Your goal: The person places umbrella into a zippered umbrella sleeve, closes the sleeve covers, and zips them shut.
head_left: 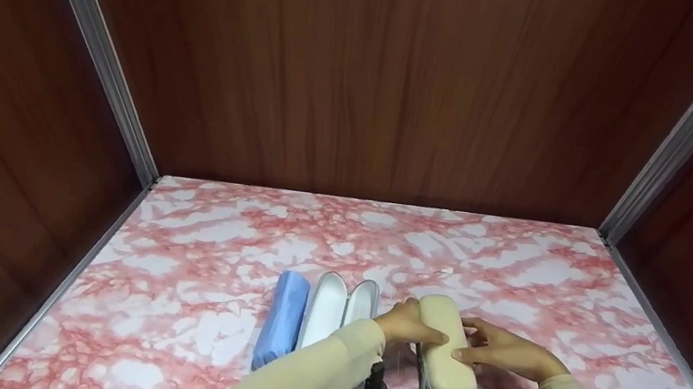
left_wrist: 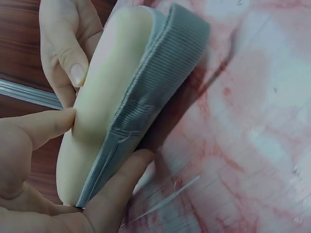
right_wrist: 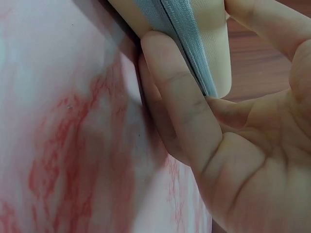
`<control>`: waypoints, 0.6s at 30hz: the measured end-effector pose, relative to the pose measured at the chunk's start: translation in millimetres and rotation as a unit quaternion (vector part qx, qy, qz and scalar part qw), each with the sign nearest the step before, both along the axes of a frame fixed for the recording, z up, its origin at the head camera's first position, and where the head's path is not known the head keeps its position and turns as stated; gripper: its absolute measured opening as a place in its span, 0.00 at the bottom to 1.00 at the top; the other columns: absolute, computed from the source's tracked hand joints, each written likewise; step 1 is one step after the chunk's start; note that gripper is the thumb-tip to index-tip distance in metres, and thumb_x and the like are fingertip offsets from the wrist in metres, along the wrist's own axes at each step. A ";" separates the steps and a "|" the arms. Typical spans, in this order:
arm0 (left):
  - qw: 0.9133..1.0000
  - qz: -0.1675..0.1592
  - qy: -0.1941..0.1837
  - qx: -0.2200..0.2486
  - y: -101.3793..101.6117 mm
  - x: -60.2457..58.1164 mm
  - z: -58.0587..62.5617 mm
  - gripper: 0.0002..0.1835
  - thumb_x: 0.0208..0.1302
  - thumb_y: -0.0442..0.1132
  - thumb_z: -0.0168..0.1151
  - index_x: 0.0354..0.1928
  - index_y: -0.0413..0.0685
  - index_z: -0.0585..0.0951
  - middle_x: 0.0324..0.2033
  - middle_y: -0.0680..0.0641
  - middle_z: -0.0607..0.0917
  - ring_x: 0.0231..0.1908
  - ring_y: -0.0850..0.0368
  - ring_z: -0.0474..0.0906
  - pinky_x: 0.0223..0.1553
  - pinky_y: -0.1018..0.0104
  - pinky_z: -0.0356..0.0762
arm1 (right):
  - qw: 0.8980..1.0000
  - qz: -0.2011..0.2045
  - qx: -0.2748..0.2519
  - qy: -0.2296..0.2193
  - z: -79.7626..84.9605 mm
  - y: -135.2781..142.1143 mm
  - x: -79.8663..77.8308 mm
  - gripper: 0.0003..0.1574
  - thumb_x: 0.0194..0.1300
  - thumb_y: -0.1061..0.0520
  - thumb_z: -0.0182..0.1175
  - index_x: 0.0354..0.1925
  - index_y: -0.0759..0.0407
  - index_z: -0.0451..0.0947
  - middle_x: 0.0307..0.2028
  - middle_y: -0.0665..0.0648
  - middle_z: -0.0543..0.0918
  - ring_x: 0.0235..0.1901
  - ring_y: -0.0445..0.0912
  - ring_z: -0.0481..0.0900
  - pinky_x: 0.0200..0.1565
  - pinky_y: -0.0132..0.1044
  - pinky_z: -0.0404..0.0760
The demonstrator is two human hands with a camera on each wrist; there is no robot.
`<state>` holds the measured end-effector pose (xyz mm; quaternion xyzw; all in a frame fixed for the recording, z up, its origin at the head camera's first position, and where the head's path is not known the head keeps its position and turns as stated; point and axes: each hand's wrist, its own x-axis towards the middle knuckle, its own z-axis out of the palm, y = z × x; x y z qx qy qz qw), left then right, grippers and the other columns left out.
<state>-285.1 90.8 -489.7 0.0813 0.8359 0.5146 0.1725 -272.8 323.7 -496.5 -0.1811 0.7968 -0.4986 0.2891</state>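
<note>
Both hands hold a cream zippered case (head_left: 455,378), long and rounded, on the marbled table. Thumb on top, my left hand (head_left: 407,325) grips its left side, with the fingers partly hidden behind it. From the right, my right hand (head_left: 504,350) holds it, thumb on the top and fingers along the side. A ribbed grey strap (left_wrist: 167,63) runs out from the zipper edge in the left wrist view. In the right wrist view the grey zipper (right_wrist: 182,43) passes close by the right fingers; its two sides lie together there.
Left of the hands lies an opened case (head_left: 325,310) with white lining and a grey rim, partly covered by the left sleeve. Beside it is a blue pouch (head_left: 284,315). Wood-grain panels (head_left: 396,79) enclose the red-and-white table (head_left: 185,280) at the back and sides.
</note>
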 end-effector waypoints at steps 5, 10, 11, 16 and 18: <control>0.999 0.017 -0.016 0.022 2.4 2.1 -1.5 0.33 0.47 0.37 0.78 0.54 0.35 0.73 0.45 0.42 0.76 0.46 0.49 0.71 0.53 0.55 0.75 | 1.000 0.008 0.001 0.010 -1.1 1.3 -0.8 0.46 0.70 0.53 0.63 0.73 0.71 0.52 0.43 0.63 0.79 0.36 0.49 0.76 0.42 0.40 0.79; 1.000 0.018 -0.016 0.015 2.7 2.3 -1.0 0.35 0.47 0.37 0.78 0.56 0.34 0.72 0.47 0.40 0.73 0.47 0.49 0.69 0.55 0.55 0.73 | 1.000 0.006 0.012 0.018 0.3 3.8 -1.9 0.43 0.72 0.52 0.60 0.74 0.69 0.53 0.44 0.63 0.79 0.38 0.50 0.77 0.42 0.40 0.79; 0.999 0.018 -0.019 0.018 2.7 2.4 -1.1 0.35 0.48 0.37 0.78 0.56 0.33 0.71 0.47 0.40 0.73 0.47 0.49 0.69 0.55 0.55 0.74 | 1.000 0.005 0.014 0.019 1.1 4.4 -2.3 0.42 0.73 0.52 0.60 0.73 0.69 0.54 0.44 0.63 0.78 0.39 0.50 0.77 0.42 0.40 0.80; 0.999 0.019 -0.028 0.038 1.8 4.0 -1.5 0.34 0.48 0.35 0.77 0.56 0.33 0.71 0.46 0.40 0.71 0.47 0.48 0.67 0.52 0.55 0.77 | 0.999 -0.010 0.015 0.026 6.7 3.1 -6.1 0.40 0.74 0.52 0.57 0.72 0.73 0.56 0.42 0.62 0.79 0.41 0.51 0.79 0.45 0.44 0.81; 0.998 0.021 -0.031 0.042 1.2 5.0 -1.9 0.34 0.48 0.35 0.77 0.56 0.34 0.71 0.47 0.40 0.71 0.47 0.48 0.67 0.52 0.55 0.77 | 0.999 -0.026 0.022 0.036 8.8 -0.2 -8.6 0.41 0.74 0.51 0.57 0.71 0.75 0.56 0.42 0.61 0.80 0.41 0.52 0.80 0.47 0.46 0.81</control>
